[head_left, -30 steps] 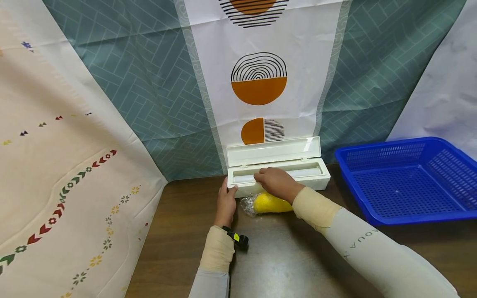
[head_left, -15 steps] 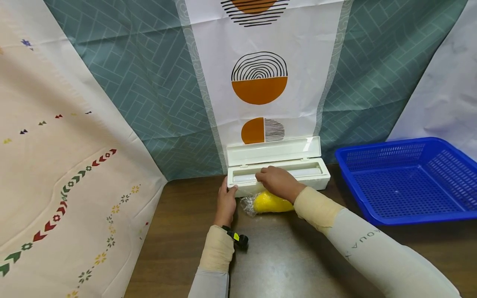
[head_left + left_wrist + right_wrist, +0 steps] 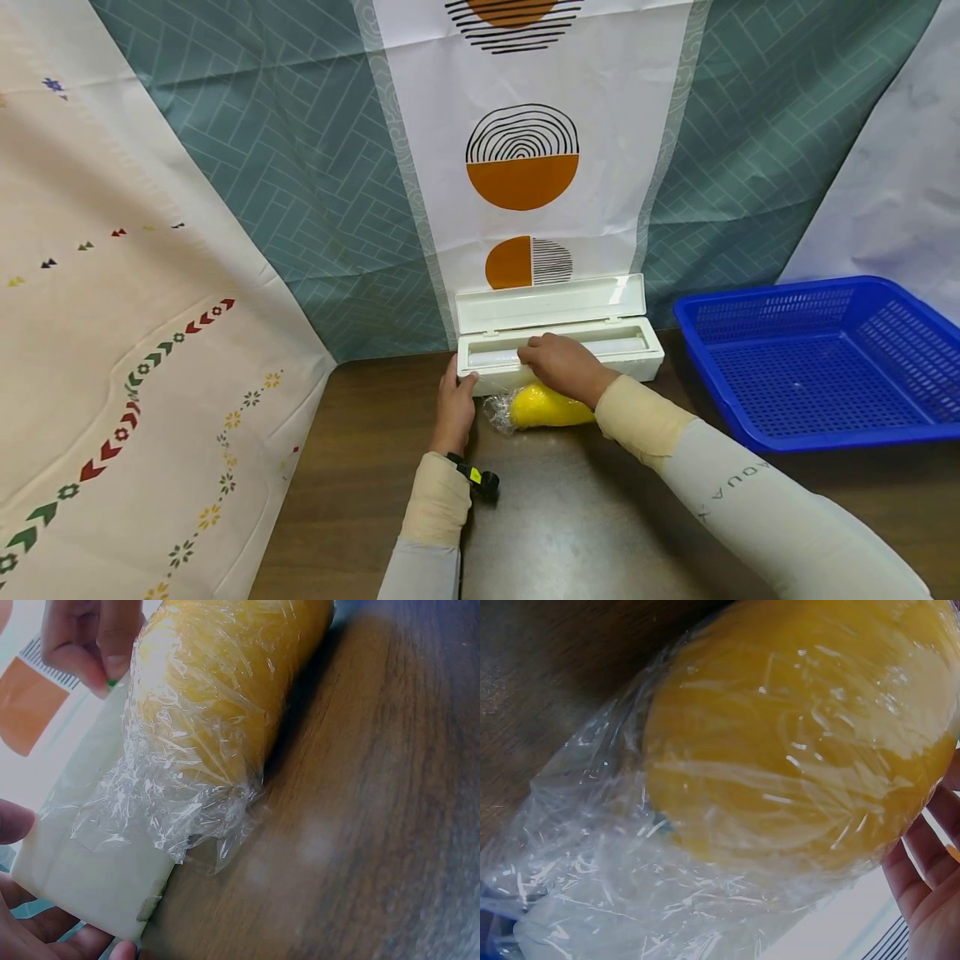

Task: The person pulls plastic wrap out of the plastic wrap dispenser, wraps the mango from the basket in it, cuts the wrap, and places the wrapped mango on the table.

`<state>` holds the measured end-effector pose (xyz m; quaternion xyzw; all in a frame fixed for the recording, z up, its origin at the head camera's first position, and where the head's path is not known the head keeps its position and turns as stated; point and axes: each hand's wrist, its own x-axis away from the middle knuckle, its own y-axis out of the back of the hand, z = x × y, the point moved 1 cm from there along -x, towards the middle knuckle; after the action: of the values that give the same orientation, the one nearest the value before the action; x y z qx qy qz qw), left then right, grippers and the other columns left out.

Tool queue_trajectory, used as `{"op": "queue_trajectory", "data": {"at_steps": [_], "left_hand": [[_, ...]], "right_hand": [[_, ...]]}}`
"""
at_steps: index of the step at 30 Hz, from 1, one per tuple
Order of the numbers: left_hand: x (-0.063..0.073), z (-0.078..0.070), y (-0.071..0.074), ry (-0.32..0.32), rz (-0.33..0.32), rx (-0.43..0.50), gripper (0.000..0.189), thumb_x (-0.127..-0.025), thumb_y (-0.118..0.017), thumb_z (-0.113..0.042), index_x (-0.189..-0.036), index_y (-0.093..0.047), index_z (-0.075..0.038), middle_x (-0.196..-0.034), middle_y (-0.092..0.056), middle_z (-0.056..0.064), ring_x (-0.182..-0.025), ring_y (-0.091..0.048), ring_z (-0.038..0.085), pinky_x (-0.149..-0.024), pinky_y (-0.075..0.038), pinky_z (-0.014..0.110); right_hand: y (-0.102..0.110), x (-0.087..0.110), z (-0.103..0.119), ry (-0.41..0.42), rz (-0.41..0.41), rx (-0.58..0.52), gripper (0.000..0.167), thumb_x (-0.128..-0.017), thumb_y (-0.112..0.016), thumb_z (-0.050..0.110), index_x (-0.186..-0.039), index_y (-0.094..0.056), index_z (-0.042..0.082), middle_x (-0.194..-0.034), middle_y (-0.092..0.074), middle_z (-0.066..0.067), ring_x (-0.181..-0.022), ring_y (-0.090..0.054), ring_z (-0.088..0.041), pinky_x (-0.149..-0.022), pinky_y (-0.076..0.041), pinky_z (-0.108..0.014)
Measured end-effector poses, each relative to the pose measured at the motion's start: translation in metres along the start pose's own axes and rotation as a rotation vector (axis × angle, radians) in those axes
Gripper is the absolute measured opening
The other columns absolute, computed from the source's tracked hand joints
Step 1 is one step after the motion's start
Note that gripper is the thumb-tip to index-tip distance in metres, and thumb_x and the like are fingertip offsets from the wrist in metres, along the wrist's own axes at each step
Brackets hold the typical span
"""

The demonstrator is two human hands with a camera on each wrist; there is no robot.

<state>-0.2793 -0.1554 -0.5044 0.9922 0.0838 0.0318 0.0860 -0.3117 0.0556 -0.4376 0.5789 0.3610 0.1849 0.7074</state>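
Note:
A long white cling film dispenser (image 3: 558,354), its lid raised, holds a roll of film (image 3: 617,346). My left hand (image 3: 455,408) grips its left end, thumb over the front corner. My right hand (image 3: 562,364) is at the front edge, fingertips pinching a small green slide cutter (image 3: 112,682). Below lies a yellow, rounded, elongated thing (image 3: 547,407) wrapped in clear film, its kind hidden by the wrap. Crumpled clear film (image 3: 202,817) bunches at its left end, against the dispenser's front. In the right wrist view, my right hand's fingers (image 3: 930,847) show beyond the yellow bundle.
A blue perforated plastic basket (image 3: 825,375) stands on the right of the brown wooden table (image 3: 375,467). Patterned cloths (image 3: 300,167) hang behind the dispenser and along the left side. A black wrist camera (image 3: 483,483) is strapped to my left wrist.
My right hand has slid slightly rightward along the dispenser's front edge. The left hand keeps its hold; the dispenser and yellow bundle have stayed in place.

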Motion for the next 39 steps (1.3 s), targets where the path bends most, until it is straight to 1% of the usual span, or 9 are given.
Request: {"op": "queue_trajectory", "data": {"at_steps": [5,8,15,22,27,33,39], "left_hand": [[0.0004,0.0005,-0.0002,0.003,0.003,0.011,0.059,-0.105,-0.05,-0.033,-0.16,-0.03,-0.028,-0.157,-0.033,0.015,-0.143,-0.037,0.035,-0.119,-0.028,0.058],[0.0004,-0.0007,-0.0007,0.013,-0.002,0.004,0.06,-0.105,-0.05,-0.034,-0.16,-0.029,-0.028,-0.158,-0.032,0.015,-0.145,-0.036,0.035,-0.12,-0.028,0.057],[-0.0006,-0.0025,0.0,0.017,-0.008,-0.024,0.06,-0.105,-0.05,-0.032,-0.16,-0.029,-0.026,-0.155,-0.035,0.017,-0.143,-0.038,0.038,-0.118,-0.029,0.058],[-0.0006,-0.0015,0.0002,0.018,-0.005,-0.036,0.06,-0.105,-0.05,-0.033,-0.16,-0.028,-0.025,-0.159,-0.032,0.017,-0.147,-0.034,0.039,-0.119,-0.028,0.06],[-0.0003,-0.0006,-0.0002,0.018,-0.004,-0.027,0.061,-0.105,-0.051,-0.034,-0.16,-0.028,-0.026,-0.158,-0.033,0.016,-0.147,-0.035,0.039,-0.119,-0.029,0.059],[0.001,-0.001,0.0,0.021,-0.001,-0.016,0.062,-0.105,-0.05,-0.034,-0.161,-0.026,-0.024,-0.158,-0.032,0.016,-0.146,-0.035,0.038,-0.12,-0.028,0.058],[0.0009,-0.0005,0.0002,0.006,0.002,-0.009,0.061,-0.105,-0.05,-0.033,-0.161,-0.027,-0.025,-0.156,-0.034,0.017,-0.144,-0.038,0.037,-0.119,-0.03,0.057]], "right_hand": [[0.0014,0.0012,-0.001,-0.011,0.012,-0.016,0.009,-0.102,-0.058,0.011,-0.101,-0.068,0.012,-0.092,-0.068,-0.005,-0.08,-0.065,-0.023,-0.074,-0.056,-0.038],[0.0016,0.0022,-0.002,-0.005,-0.001,-0.012,0.009,-0.101,-0.059,0.011,-0.101,-0.067,0.012,-0.093,-0.068,-0.005,-0.08,-0.065,-0.023,-0.074,-0.056,-0.038],[0.001,0.004,-0.0041,0.011,-0.033,-0.011,0.007,-0.102,-0.059,0.012,-0.099,-0.065,0.012,-0.09,-0.067,-0.004,-0.08,-0.064,-0.023,-0.073,-0.054,-0.038],[0.0006,0.0054,-0.0053,0.014,-0.027,-0.008,0.006,-0.101,-0.059,0.012,-0.099,-0.065,0.012,-0.089,-0.066,-0.003,-0.079,-0.062,-0.023,-0.073,-0.053,-0.037],[0.0005,0.0067,-0.0067,0.009,-0.018,-0.007,0.007,-0.101,-0.059,0.012,-0.099,-0.065,0.012,-0.089,-0.066,-0.003,-0.08,-0.063,-0.023,-0.074,-0.054,-0.038],[0.0012,0.0088,-0.0084,0.008,-0.025,-0.024,0.007,-0.1,-0.06,0.011,-0.1,-0.066,0.012,-0.09,-0.066,-0.003,-0.081,-0.063,-0.023,-0.074,-0.054,-0.039],[0.0013,0.0103,-0.0098,0.008,-0.031,-0.033,0.007,-0.1,-0.06,0.011,-0.099,-0.066,0.011,-0.09,-0.066,-0.004,-0.081,-0.064,-0.024,-0.075,-0.054,-0.039]]}}
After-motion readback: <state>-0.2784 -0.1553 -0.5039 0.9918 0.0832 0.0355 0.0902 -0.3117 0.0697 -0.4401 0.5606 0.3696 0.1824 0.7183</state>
